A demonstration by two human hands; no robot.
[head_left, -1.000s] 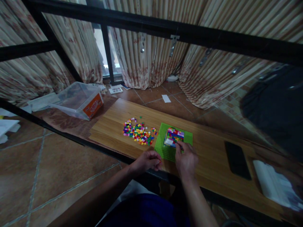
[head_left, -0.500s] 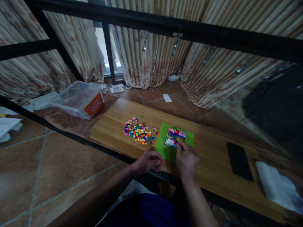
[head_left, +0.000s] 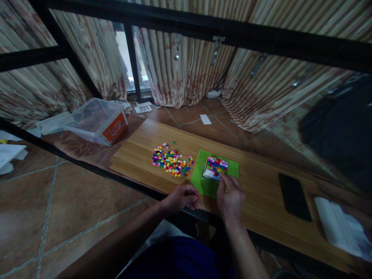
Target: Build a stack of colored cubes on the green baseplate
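Note:
A green baseplate lies on the wooden board, carrying a low block of multicoloured toy bricks. My right hand reaches over the plate's near right part, with thumb and index finger pinched at the near edge of the brick block. Whatever is between those fingertips is hidden. My left hand is closed beside the plate's near left corner, and a small orange brick shows at its fingertips. To the left of the plate lies a loose pile of small coloured bricks.
A clear plastic box with an orange label stands at the board's far left. On the right lie a black phone and a white packet. A dark metal bar crosses above, before striped curtains.
My right hand has shifted very slightly to the right at the brick block's edge. My left hand stays in place with the orange brick.

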